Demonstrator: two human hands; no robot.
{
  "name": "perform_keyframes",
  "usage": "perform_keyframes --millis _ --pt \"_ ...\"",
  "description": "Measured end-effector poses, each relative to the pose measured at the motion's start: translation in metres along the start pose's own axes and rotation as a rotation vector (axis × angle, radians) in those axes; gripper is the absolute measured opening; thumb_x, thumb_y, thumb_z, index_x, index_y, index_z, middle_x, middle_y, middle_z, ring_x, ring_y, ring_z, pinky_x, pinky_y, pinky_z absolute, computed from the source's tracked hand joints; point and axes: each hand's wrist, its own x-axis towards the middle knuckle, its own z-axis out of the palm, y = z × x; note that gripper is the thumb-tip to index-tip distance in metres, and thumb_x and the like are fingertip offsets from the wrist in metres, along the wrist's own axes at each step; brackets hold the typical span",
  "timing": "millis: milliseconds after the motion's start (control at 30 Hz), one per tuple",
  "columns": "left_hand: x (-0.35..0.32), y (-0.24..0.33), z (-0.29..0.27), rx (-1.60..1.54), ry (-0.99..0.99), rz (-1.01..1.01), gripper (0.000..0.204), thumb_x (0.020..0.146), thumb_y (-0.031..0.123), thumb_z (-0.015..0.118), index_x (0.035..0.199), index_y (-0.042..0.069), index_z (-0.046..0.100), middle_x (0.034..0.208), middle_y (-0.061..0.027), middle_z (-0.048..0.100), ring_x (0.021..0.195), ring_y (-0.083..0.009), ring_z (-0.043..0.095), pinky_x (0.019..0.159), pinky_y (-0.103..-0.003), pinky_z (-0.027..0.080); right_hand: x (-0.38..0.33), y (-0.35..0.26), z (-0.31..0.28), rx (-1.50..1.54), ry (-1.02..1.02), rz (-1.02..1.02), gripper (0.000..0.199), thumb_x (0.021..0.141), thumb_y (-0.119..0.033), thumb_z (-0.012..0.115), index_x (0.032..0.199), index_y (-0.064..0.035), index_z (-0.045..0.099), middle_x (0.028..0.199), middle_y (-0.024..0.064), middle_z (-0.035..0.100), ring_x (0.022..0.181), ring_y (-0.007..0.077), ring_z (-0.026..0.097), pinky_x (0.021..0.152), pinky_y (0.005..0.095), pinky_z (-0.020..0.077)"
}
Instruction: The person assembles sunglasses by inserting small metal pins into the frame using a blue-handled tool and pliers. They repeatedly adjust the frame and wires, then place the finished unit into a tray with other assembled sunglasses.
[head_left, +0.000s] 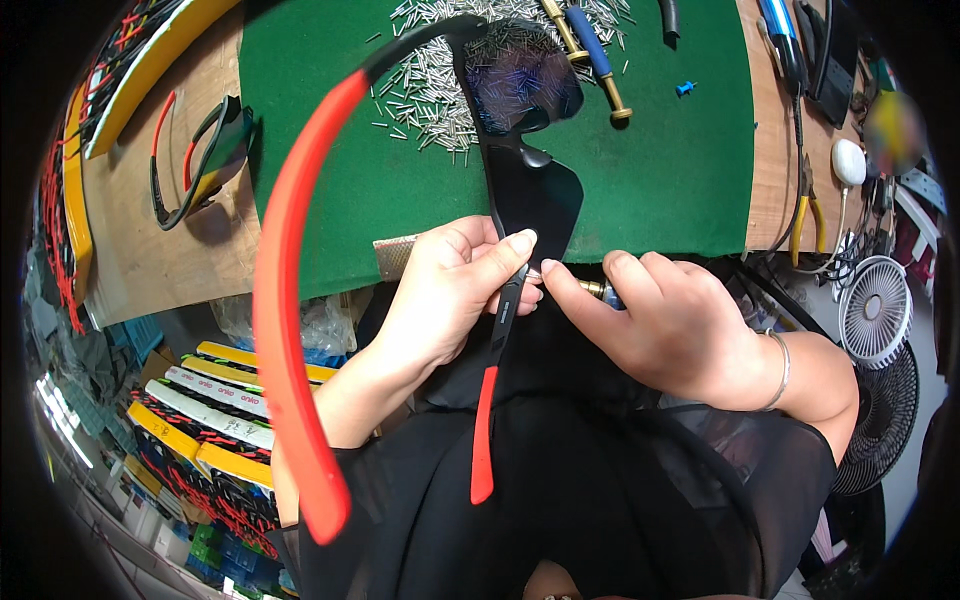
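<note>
Clearly, in the head view, the left hand (450, 290) pinches the hinge of the sunglasses (528, 195) between thumb and fingers, near the body. The dark lens runs far from the fingers, over the green mat (660, 150); one red temple (484, 445) hangs near, the other sweeps left. The right hand (680, 325) comes from the right, fingers closed on a small brass-tipped tool (597, 290), its tip touching the hinge. Both wrists are bent inward. Small metal pins (440, 95) lie far on the mat.
</note>
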Motion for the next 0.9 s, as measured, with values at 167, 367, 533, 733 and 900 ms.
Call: perform_keyframes --millis 167,367,533,733,900 --pt "0.000 -0.001 0.003 0.024 0.036 0.003 0.020 0.084 0.016 0.057 0.077 -0.001 0.048 0.070 -0.0079 0.058 0.058 -0.0082 0.057 0.055 -0.019 0.050 0.001 -0.004 0.003 -0.020 0.009 0.022 0.024 0.074 -0.021 0.053 0.096 -0.0157 0.059 0.060 -0.0015 0.039 0.045 0.0079 0.041 0.037 0.0178 0.0345" --pt "-0.001 0.002 0.005 0.032 0.054 0.011 0.021 0.084 0.015 0.057 0.074 0.000 0.048 0.068 -0.0078 0.057 0.058 -0.0087 0.057 0.054 -0.020 0.050 0.004 -0.007 0.004 -0.043 0.014 0.033 0.021 0.078 -0.026 0.053 0.094 -0.0141 0.059 0.058 -0.0018 0.040 0.044 0.0072 0.042 0.035 0.0178 0.0343" --pt "-0.001 0.002 0.005 0.081 0.057 0.019 0.021 0.085 0.015 0.057 0.072 0.001 0.047 0.069 -0.0081 0.057 0.058 -0.0090 0.057 0.054 -0.020 0.050 0.006 -0.010 0.004 -0.043 0.025 0.054 0.022 0.081 -0.029 0.052 0.093 -0.0119 0.059 0.057 -0.0016 0.041 0.043 0.0073 0.043 0.035 0.0181 0.0346" --pt "-0.001 0.004 0.004 0.058 0.046 0.012 0.022 0.084 0.016 0.057 0.072 0.001 0.048 0.069 -0.0081 0.058 0.057 -0.0087 0.057 0.053 -0.019 0.050 0.009 -0.013 0.009 -0.069 0.067 0.072 0.026 0.083 -0.032 0.051 0.093 -0.0095 0.059 0.056 -0.0017 0.040 0.043 0.0078 0.043 0.035 0.0182 0.0347" --pt "-0.001 0.003 0.006 0.018 0.048 0.016 0.016 0.084 0.014 0.057 0.077 0.000 0.051 0.070 -0.0070 0.058 0.059 -0.0080 0.057 0.054 -0.019 0.049 0.010 -0.016 0.011 -0.131 0.082 0.069 0.027 0.084 -0.031 0.050 0.094 -0.0083 0.059 0.056 -0.0018 0.041 0.045 0.0083 0.044 0.036 0.0189 0.0356"
